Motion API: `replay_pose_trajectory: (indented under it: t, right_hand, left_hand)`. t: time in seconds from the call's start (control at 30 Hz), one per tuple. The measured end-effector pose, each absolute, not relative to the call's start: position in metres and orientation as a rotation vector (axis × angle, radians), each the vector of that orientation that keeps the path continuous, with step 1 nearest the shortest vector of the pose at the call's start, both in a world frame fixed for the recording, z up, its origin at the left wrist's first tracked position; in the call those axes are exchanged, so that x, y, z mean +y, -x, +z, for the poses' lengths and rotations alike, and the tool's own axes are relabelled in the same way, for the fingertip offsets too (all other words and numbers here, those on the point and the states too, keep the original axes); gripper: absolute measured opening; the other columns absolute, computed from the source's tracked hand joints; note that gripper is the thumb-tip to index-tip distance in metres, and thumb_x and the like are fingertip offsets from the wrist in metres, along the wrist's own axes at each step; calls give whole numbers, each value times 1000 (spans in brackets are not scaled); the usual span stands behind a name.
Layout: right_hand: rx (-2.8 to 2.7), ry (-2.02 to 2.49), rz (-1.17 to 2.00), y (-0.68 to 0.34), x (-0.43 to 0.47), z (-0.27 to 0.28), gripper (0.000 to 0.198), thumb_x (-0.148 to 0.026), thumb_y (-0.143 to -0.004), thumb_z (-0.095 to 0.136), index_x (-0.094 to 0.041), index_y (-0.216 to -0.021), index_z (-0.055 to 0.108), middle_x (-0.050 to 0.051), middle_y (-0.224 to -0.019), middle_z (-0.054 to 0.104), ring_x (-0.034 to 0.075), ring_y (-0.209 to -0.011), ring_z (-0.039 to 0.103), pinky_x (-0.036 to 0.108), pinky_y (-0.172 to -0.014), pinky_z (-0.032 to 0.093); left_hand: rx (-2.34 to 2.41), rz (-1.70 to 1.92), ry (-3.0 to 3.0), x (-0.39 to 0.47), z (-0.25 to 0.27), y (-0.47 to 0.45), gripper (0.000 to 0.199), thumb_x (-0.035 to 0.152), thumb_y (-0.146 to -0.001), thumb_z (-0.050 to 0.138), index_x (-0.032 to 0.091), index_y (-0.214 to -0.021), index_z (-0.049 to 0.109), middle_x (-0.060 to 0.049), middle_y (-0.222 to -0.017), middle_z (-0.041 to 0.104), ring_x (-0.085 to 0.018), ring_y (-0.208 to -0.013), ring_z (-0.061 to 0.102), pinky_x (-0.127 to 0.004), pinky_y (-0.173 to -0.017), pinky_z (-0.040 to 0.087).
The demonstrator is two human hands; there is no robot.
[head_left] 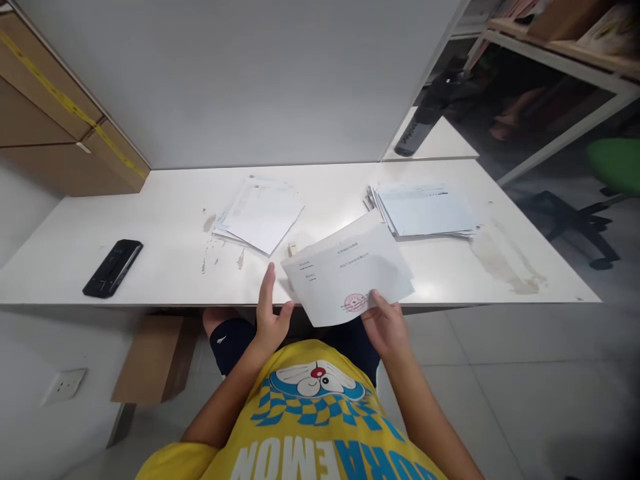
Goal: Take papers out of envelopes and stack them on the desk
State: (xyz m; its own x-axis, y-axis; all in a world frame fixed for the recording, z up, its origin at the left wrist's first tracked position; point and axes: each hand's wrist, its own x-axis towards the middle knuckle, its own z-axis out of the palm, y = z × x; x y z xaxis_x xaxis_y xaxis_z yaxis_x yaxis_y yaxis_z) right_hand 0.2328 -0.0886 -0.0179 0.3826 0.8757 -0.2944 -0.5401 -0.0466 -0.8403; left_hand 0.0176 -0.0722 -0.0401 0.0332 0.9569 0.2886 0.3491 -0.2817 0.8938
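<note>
Your right hand pinches stamped sheet at its near corner | long axis runs away-left | left hand beside it, fingers apparently spread, empty.

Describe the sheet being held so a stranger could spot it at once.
Look at the white table, near edge, between two paper stacks. The sheet sits tilted there, pinched by the right hand. Only it carries a round red stamp.
</note>
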Motion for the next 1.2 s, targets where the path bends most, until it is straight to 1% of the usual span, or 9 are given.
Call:
replay_pose_trajectory:
  t: [0.07,0.1,0.3,0.5,0.77,0.83,0.93,1.07,1.2]
  right_hand:
    - [-353,1074,1232,-222,-92,-17,56,-41,-68,77,-33,-122,63,0,-107,74,23,-110,66,47,-106,48]
    - [-334,1054,1255,-217,-93,-18,55,-41,-69,77,-33,-122,63,0,-107,74,22,-111,66,46,-106,48]
    - [-310,948,1307,-226,-94,-42,45,-35,-76,74,-31,-119,63,0,-115,71,19,-114,63,40,-106,47]
    - [-713,1057,1118,-263,-87,-33,38,-39,-73,77,-31,-108,65,2,-108,68,20,-104,64,38,-98,50]
    - [-1052,1145,1171,-263,-75,-28,34,-45,-84,68,-26,-113,63,6,-114,69,26,-112,61,41,-98,48]
    - [-1021,1157,1124,-272,-78,-32,33,-42,-84,68,-26,-112,62,6,-113,68,25,-111,61,41,-97,48]
    - [-986,1188,940,-284,-83,-36,22,-39,-83,70,-26,-99,63,4,-103,69,23,-103,63,38,-92,49]
    - [-1057,1311,898,-290,-87,-45,24,-48,-80,70,-25,-86,64,5,-89,68,24,-93,63,39,-87,51]
    - [-1037,1409,976,-299,-96,-56,31,-53,-79,67,-25,-92,66,6,-91,70,25,-91,63,39,-84,52]
  left_hand:
    - [1274,1244,-1439,-78,-34,-28,69,61,-95,44,33,-154,22,-9,-156,41,-26,-143,41,-44,-113,46]
    - [1223,1210,-1342,-81,-30,-34,70,61,-94,45,33,-154,22,-9,-154,43,-26,-140,45,-43,-110,48]
    - [1140,1219,-1050,-78,-16,-41,65,65,-86,58,23,-136,54,-10,-117,73,-28,-114,67,-45,-103,54]
    - [1332,1404,-976,-63,-20,-16,63,60,-73,74,15,-117,67,-10,-100,76,-29,-107,69,-40,-94,57]
    - [1475,1359,-1263,-66,-31,-4,37,47,-84,69,14,-100,73,-10,-96,76,-25,-91,71,-35,-80,59]
    - [1470,1393,-1484,-69,-37,-12,27,40,-88,65,16,-98,72,-9,-96,75,-24,-92,71,-37,-83,58]
    - [1303,1585,-1857,-67,-50,-29,16,33,-91,62,19,-98,67,-9,-102,72,-25,-108,66,-43,-96,53]
    - [1295,1689,-1987,-60,-63,-43,24,37,-95,57,21,-113,57,-11,-109,67,-24,-112,63,-42,-95,52]
    - [1331,1513,-1930,-77,-58,-37,24,41,-97,49,21,-106,59,-9,-99,67,-22,-96,66,-36,-84,55]
